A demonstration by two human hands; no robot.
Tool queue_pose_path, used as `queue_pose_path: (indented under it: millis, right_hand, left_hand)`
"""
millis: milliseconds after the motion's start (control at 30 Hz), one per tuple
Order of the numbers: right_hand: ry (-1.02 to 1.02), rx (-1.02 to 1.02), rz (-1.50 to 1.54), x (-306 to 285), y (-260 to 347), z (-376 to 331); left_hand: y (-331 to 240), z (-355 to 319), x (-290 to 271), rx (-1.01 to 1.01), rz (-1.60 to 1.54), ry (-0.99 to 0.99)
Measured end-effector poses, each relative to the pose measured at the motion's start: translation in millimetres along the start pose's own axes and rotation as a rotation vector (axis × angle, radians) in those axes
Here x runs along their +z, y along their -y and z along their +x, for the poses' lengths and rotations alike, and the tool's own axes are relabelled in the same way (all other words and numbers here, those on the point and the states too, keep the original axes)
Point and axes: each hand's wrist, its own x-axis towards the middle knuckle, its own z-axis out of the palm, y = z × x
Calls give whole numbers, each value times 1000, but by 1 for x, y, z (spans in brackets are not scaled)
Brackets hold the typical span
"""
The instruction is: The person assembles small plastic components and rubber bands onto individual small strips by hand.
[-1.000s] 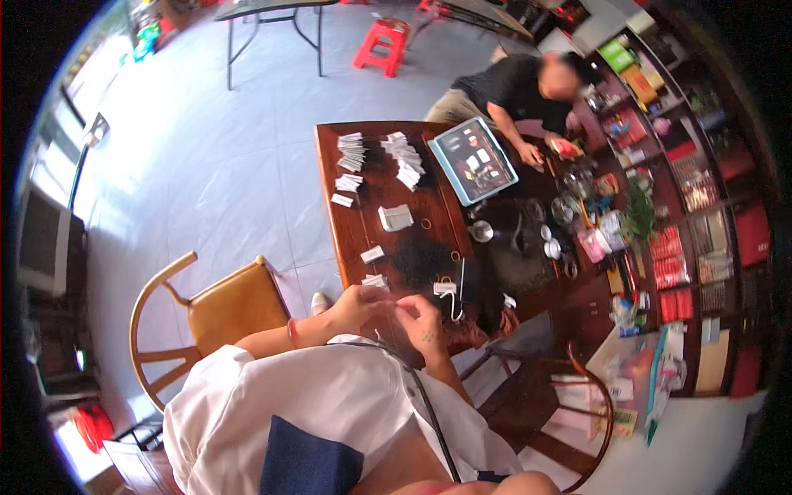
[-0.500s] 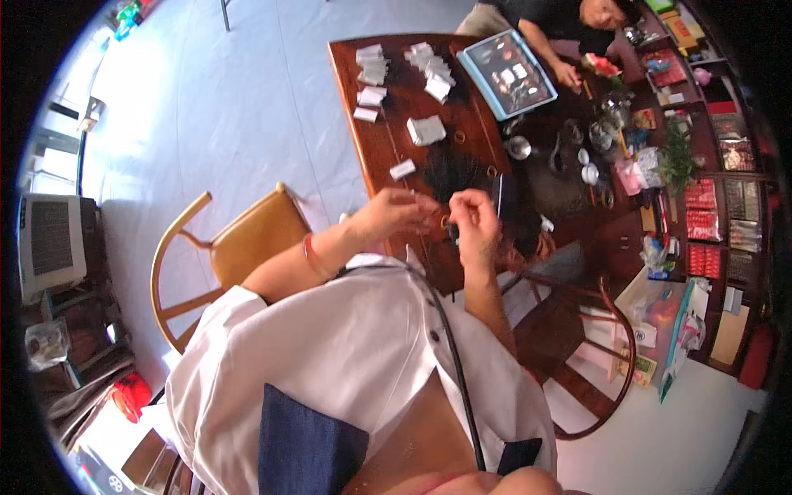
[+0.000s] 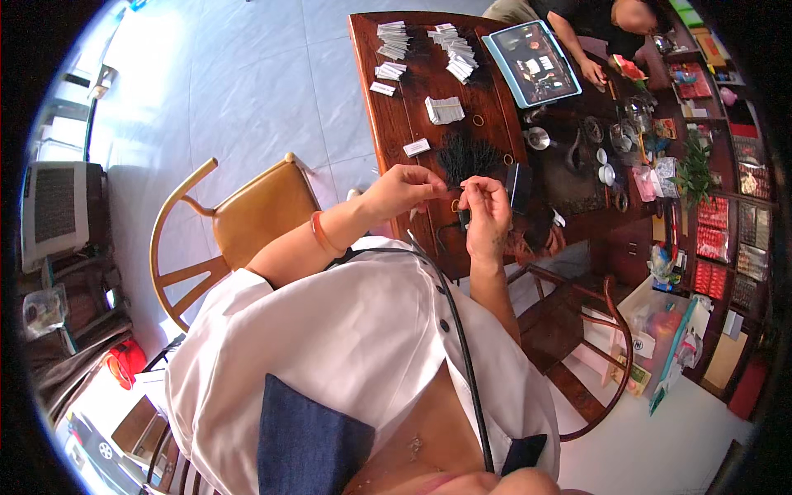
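Note:
My left hand [image 3: 406, 190] is raised at the near edge of the dark wooden table [image 3: 396, 124], thumb and fingertips pinched together. Close beside it, my right hand [image 3: 487, 216] pinches too, fingers curled and tips up. A small gap separates the two sets of fingertips. Whatever sits between them is too thin or small to make out. Just beyond my fingers lies a bundle of black cords [image 3: 466, 155]. A single small white box [image 3: 417, 147] rests left of the bundle, and a banded stack of white cards [image 3: 444, 110] is farther back.
Rows of small white packets [image 3: 459, 56] lie at the table's far end. A blue-rimmed tray [image 3: 532, 64] stands at the far right, near a co-worker's hand [image 3: 592, 73]. A tan chair [image 3: 264, 210] is on my left, a dark wooden chair [image 3: 610, 355] on my right.
My left hand's fingers have closed from a looser, blurred pose into a pinch. My fingertips have come nearer each other. The view has shifted slightly, and the co-worker's head is lowered.

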Motion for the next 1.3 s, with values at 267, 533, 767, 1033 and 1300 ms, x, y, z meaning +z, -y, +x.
queue_pose_path:
  millis: [267, 533, 767, 1033, 1300]
  right_hand:
    - [105, 182, 127, -16, 0, 2]
    - [248, 15, -179, -15, -6, 5]
    - [257, -43, -404, -11, -8, 9]
    - [185, 134, -155, 0, -7, 7]
    - [97, 167, -166, 2, -11, 5]
  left_hand:
    - [-5, 8, 4, -18, -5, 131]
    - [-3, 12, -6, -114, 54, 156]
    - [-5, 1, -8, -132, -10, 72]
    - [1, 0, -17, -95, -142, 74]
    - [-7, -5, -9, -54, 139, 21]
